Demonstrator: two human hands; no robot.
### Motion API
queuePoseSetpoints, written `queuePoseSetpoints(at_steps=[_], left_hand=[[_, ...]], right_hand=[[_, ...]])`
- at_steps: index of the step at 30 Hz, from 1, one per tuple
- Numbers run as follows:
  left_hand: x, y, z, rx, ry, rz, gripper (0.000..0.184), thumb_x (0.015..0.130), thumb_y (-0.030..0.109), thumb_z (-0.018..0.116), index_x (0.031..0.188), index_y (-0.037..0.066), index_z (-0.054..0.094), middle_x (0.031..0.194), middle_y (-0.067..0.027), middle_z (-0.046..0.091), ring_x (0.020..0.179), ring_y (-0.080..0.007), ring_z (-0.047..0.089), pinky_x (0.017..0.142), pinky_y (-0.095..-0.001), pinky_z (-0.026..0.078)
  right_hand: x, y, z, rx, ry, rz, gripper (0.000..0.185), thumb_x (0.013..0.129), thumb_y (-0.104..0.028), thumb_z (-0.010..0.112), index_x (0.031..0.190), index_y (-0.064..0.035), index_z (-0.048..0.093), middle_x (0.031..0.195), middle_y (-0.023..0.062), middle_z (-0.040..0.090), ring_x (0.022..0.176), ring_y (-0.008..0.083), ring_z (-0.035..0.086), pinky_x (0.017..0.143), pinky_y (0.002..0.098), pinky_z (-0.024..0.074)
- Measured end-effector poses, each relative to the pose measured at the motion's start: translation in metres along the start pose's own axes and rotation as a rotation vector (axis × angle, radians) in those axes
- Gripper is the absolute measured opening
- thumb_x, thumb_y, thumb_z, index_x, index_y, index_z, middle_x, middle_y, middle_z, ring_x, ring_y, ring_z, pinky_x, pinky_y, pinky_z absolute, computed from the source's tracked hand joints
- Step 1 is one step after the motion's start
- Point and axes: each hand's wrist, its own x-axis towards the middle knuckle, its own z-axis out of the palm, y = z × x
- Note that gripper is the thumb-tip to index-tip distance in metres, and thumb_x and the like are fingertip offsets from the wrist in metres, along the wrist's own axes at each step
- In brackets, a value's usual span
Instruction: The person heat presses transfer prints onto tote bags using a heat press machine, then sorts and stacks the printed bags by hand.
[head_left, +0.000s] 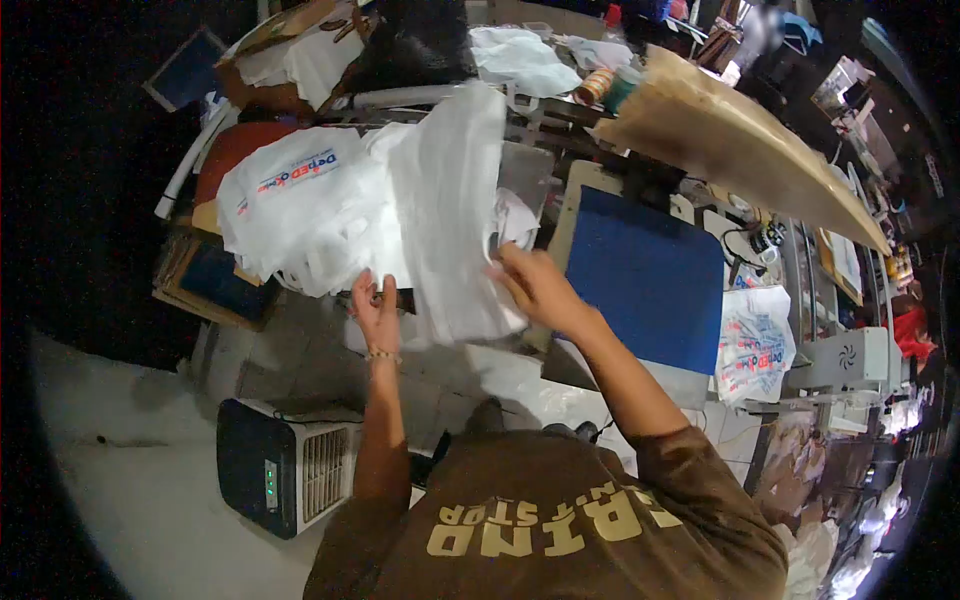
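Observation:
A large white bag [455, 220], blurred by motion and unprinted on the side I see, stands raised over the work table. My right hand [537, 285] is closed at its right edge, fingers curled against the white material. To the left of it, my left hand [375, 315] has its fingers apart, palm turned up, just below the pile's front edge. That pile of white printed bags [300, 205] carries blue and red lettering and has loose strips hanging at its front. Whether my left fingertips touch the material I cannot tell.
Right of the bags lies a blue flat pad [645, 275] on a pale board. Beyond it are another printed white bag [755, 345], a grey box with a fan vent [840, 360] and a long brown board [740, 145]. A black-and-white appliance [285, 468] stands on the floor.

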Motion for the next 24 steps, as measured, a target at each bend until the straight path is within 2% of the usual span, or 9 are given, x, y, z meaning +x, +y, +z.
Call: queuePoseSetpoints(at_steps=[1,4,9,10,11,14,18,21,24], left_hand=[[-0.001,0.012,0.007,-0.007,-0.010,0.001,0.048,0.095,0.030,0.067,0.133,0.005,0.053,0.130,-0.0157,0.056,0.111,-0.0272,0.059,0.089,-0.0385,0.050],[-0.012,0.050,0.031,-0.764,-0.441,-0.686,0.058,0.097,0.030,0.064,0.141,0.000,0.041,0.140,-0.0166,0.049,0.122,-0.0290,0.054,0.098,-0.0425,0.048],[-0.076,0.095,0.104,-0.749,-0.769,-0.678,0.049,0.094,0.014,0.067,0.137,0.002,0.047,0.128,-0.0121,0.060,0.116,-0.0241,0.058,0.098,-0.0401,0.049],[-0.086,0.093,0.128,-0.681,-0.837,-0.669,0.048,0.092,0.013,0.068,0.135,0.001,0.049,0.126,-0.0109,0.061,0.113,-0.0227,0.059,0.097,-0.0384,0.049],[-0.097,0.094,0.152,-0.614,-0.904,-0.658,0.047,0.091,0.011,0.070,0.133,0.001,0.051,0.125,-0.0097,0.062,0.111,-0.0213,0.060,0.095,-0.0366,0.049],[-0.128,0.114,0.216,-0.278,-0.920,-0.479,0.049,0.084,0.019,0.078,0.122,-0.004,0.059,0.119,-0.0114,0.066,0.107,-0.0207,0.062,0.091,-0.0350,0.048],[-0.123,0.052,0.309,0.242,-0.660,0.114,0.084,0.068,0.047,0.087,0.123,-0.010,0.059,0.123,-0.0291,0.062,0.117,-0.0400,0.059,0.100,-0.0422,0.045],[-0.112,0.077,0.331,0.437,-0.684,0.149,0.095,0.065,0.052,0.087,0.130,-0.009,0.055,0.127,-0.0312,0.059,0.121,-0.0400,0.058,0.102,-0.0421,0.046],[-0.105,0.073,0.348,0.507,-0.716,0.102,0.092,0.066,0.051,0.086,0.129,-0.009,0.055,0.127,-0.0290,0.060,0.119,-0.0394,0.059,0.101,-0.0428,0.047]], right_hand=[[-0.025,-0.030,-0.024,0.053,-0.029,0.089,0.016,0.093,-0.011,0.063,0.093,-0.0001,0.052,0.066,0.0203,0.047,0.054,0.0294,0.046,0.054,0.0354,0.0396],[-0.112,-0.052,-0.064,0.202,0.007,0.251,0.012,0.095,-0.011,0.063,0.094,-0.0029,0.055,0.082,0.0115,0.061,0.067,0.0172,0.055,0.060,0.0301,0.0423],[-0.270,-0.028,-0.102,0.912,0.417,0.944,0.044,0.089,-0.024,0.073,0.125,-0.0047,0.056,0.111,0.0085,0.065,0.100,0.0176,0.064,0.086,0.0301,0.0520],[-0.292,-0.033,-0.109,0.937,0.432,0.934,0.068,0.088,-0.045,0.069,0.136,-0.0014,0.050,0.123,0.0144,0.063,0.109,0.0244,0.064,0.096,0.0391,0.0513],[-0.317,-0.035,-0.105,0.935,0.463,0.943,0.068,0.088,-0.045,0.069,0.136,-0.0014,0.050,0.123,0.0144,0.063,0.109,0.0244,0.064,0.096,0.0391,0.0513],[-0.379,-0.013,-0.078,1.804,0.954,0.787,0.097,0.087,-0.077,0.038,0.147,-0.0006,0.037,0.140,0.0233,0.052,0.122,0.0386,0.056,0.106,0.0496,0.0429],[-0.373,-0.031,-0.063,1.794,0.796,0.975,0.106,0.083,-0.085,0.033,0.148,-0.0012,0.037,0.143,0.0242,0.049,0.126,0.0425,0.051,0.108,0.0487,0.0404],[-0.394,-0.028,-0.063,1.950,0.566,0.687,0.113,0.080,-0.089,0.027,0.147,0.0013,0.036,0.145,0.0248,0.046,0.128,0.0452,0.048,0.110,0.0468,0.0390],[-0.421,-0.015,-0.072,1.337,0.617,1.179,0.100,0.088,-0.081,0.027,0.130,0.0063,0.056,0.115,0.0217,0.068,0.112,0.0297,0.063,0.101,0.0397,0.0462]])
